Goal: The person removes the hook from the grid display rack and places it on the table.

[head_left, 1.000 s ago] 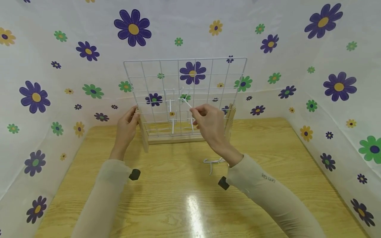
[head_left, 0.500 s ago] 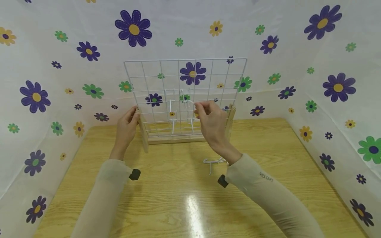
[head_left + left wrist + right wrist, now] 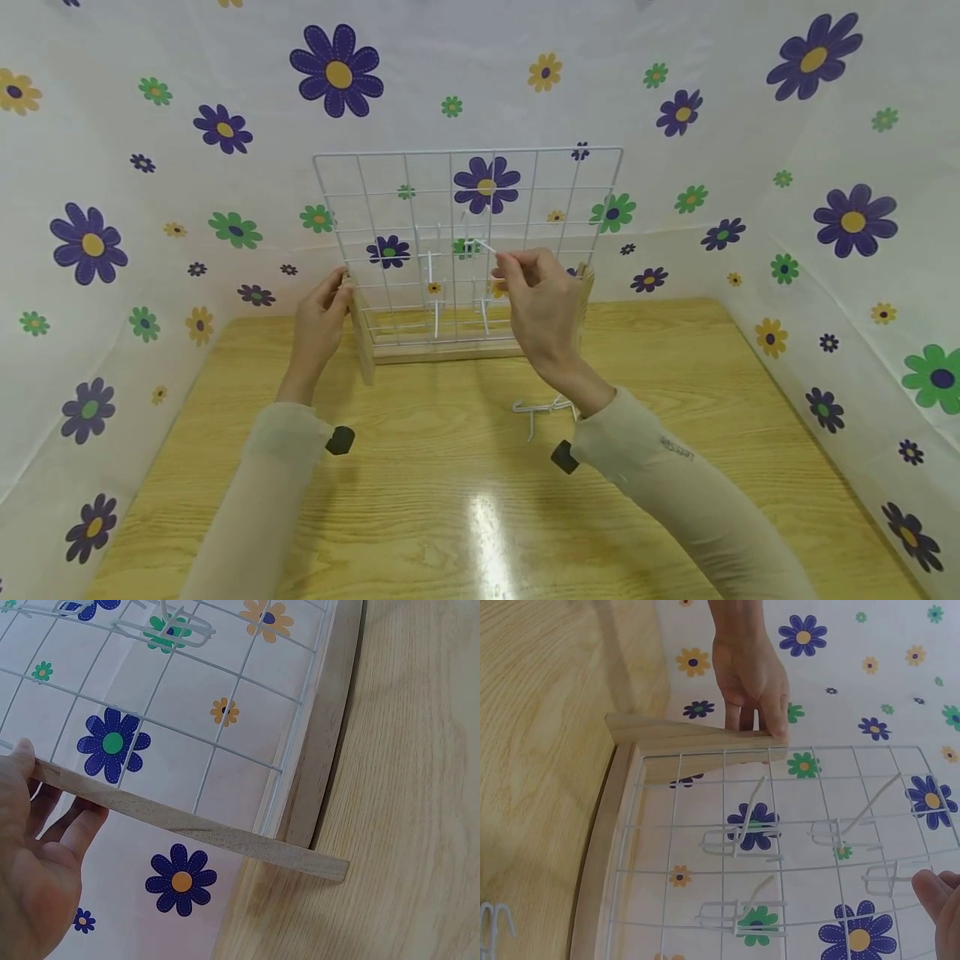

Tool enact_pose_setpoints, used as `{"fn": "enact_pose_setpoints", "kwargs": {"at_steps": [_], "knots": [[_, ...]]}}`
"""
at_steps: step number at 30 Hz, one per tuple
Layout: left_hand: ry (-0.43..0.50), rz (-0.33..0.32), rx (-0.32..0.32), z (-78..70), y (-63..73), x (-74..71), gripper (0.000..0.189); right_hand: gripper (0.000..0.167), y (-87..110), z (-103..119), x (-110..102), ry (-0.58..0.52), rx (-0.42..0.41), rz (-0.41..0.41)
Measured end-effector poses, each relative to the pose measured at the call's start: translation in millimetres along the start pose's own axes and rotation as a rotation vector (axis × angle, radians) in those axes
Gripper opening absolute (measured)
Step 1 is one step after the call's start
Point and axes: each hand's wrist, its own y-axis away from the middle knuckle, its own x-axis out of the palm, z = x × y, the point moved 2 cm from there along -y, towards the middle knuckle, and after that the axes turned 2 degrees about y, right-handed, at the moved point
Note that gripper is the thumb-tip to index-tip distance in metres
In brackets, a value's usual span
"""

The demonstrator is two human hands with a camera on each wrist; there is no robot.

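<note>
A white wire grid panel [image 3: 468, 152] stands upright in a wooden stand [image 3: 450, 354]. My left hand [image 3: 318, 329] holds the stand's left side piece [image 3: 195, 821], thumb on one face and fingers on the other. With thumb and fingertips my right hand [image 3: 547, 308] pinches the arm of a white wire hook [image 3: 486, 246] in front of the grid's middle. In the right wrist view that hook's wire frame [image 3: 889, 879] lies against the grid; whether it is latched on I cannot tell. Several similar hooks [image 3: 739, 840] hang on the grid near it.
More white hooks [image 3: 531, 408] lie on the wooden table [image 3: 420, 483], partly behind my right wrist. Flower-printed cloth [image 3: 247, 50] encloses the back and both sides, close behind the grid.
My right hand has moved right and slightly up, carrying the pinched hook with it, and the hook's arm slopes less steeply. The left hand stays on the stand.
</note>
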Motion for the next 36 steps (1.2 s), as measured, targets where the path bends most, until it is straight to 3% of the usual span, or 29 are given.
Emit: {"fn": "enact_pose_setpoints", "kwargs": {"at_steps": [5, 9, 16, 23, 32, 36], "knots": [[0.002, -0.001, 0.0, 0.0, -0.5, -0.6, 0.053, 0.01, 2.0, 0.1, -8.3, -0.076, 0.011, -0.005], [-0.006, -0.002, 0.005, 0.0, -1.4, -0.5, 0.054, 0.009, 5.1, 0.7, -19.4, -0.065, -0.011, -0.015], [-0.022, 0.004, 0.013, -1.2, -0.6, -0.8, 0.054, 0.004, 17.7, -2.6, -40.6, -0.025, 0.035, -0.012], [-0.008, 0.002, 0.006, -2.8, 1.4, -0.6, 0.052, 0.005, 39.9, -8.9, -61.3, -0.021, 0.1, -0.025], [-0.017, 0.006, -0.036, -17.6, 3.6, 1.3, 0.048, 0.003, 74.0, -22.5, -87.9, -0.044, 0.19, -0.056], [-0.025, 0.005, -0.035, -14.4, 3.3, 1.2, 0.05, 0.002, 88.2, -28.7, -97.6, -0.06, 0.247, -0.071]]}}
